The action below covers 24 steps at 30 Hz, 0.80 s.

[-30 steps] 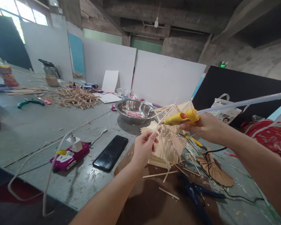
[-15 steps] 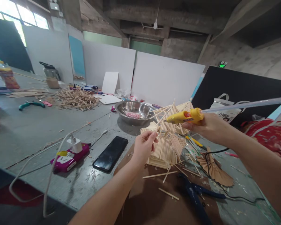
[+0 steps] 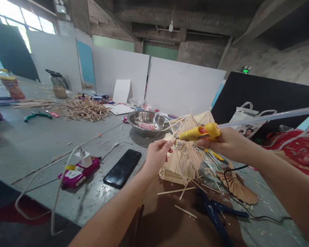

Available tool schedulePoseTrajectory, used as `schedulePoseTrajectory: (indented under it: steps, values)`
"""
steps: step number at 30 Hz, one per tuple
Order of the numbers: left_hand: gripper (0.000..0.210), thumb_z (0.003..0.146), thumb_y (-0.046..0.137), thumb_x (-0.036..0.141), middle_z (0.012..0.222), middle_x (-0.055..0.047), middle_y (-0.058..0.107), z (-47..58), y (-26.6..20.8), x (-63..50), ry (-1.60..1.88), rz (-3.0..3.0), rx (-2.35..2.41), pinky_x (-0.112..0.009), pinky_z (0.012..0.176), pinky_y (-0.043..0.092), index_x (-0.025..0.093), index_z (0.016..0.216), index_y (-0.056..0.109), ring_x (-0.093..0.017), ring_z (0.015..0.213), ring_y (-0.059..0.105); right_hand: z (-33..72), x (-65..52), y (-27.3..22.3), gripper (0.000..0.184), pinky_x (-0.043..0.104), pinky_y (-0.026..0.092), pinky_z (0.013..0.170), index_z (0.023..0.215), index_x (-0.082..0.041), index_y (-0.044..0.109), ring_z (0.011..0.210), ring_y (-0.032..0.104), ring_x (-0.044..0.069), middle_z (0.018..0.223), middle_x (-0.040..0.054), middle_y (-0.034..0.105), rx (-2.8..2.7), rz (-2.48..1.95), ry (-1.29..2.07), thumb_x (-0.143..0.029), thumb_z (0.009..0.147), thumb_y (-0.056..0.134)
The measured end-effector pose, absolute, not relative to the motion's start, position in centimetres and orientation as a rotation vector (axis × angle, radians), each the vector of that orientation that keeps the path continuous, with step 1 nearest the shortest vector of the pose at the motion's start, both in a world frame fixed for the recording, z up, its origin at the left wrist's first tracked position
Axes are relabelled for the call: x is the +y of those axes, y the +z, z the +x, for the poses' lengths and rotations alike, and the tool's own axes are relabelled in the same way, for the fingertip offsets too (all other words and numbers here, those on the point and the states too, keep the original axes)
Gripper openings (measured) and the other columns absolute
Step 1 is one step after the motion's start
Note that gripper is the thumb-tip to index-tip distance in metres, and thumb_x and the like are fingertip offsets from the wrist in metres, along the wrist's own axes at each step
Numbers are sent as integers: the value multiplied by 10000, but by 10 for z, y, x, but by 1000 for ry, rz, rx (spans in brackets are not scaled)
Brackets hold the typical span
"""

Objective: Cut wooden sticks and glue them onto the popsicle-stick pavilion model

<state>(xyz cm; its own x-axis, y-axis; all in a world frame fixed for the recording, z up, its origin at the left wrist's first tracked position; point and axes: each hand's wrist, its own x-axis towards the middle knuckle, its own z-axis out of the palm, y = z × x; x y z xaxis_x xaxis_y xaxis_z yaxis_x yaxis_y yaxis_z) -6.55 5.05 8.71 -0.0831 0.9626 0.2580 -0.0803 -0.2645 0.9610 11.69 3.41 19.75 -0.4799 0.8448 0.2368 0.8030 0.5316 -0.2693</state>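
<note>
Two white panels (image 3: 182, 85) stand behind the stick model (image 3: 179, 168), which sits on a brown board (image 3: 167, 216) laid over the grey surface (image 3: 105, 133), probably to keep glue and scraps off it. The left hand (image 3: 157, 156) is at the model's near left edge, thumb and forefinger pressed together at the tips, apparently pinching a thin stick (image 3: 173, 139) that they mostly hide; so small a grip likely leaves its end free. The right hand (image 3: 229, 142) is at the model's upper right, fingers wrapped around the grip of a yellow hot-glue gun (image 3: 201, 133); whether one presses the trigger cannot be told. The gun lies nearly level in front of the model, seemingly so its nozzle reaches the spot just beside the left fingertips; contact there is too fine to judge. A long clear glue stick (image 3: 267, 116) juts from its back, away from the model. Nearer than the model and to its right, dark-blue pliers (image 3: 216, 212) lie within easy reach; a pleated brown fan (image 3: 240, 190) lies right of it. Behind and left of the model is a steel basin (image 3: 146, 132); farther left, a black smartphone (image 3: 122, 168) and a purple power strip (image 3: 79, 175).
</note>
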Motion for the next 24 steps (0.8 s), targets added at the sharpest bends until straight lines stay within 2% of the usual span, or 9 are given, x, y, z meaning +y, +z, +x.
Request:
schedulePoseTrajectory:
  steps: [5,24]
  values:
    - [218,691,513,335,523,20,516,-64,90,50,1459,1333,1085,-141,298,271,132,639,572,-14,308,366,112,33,199,323,253,319,458,632,-200,570,498,459,123,537,-6,537,-2467,-1366,94,-490,709,452]
    - [248,707,495,359,520,19,525,-61,90,65,1401,1348,1017,-154,299,288,131,643,570,-14,291,357,134,34,193,321,266,366,492,784,-200,626,571,501,144,616,1,588,-2329,-1388,153,-476,689,493]
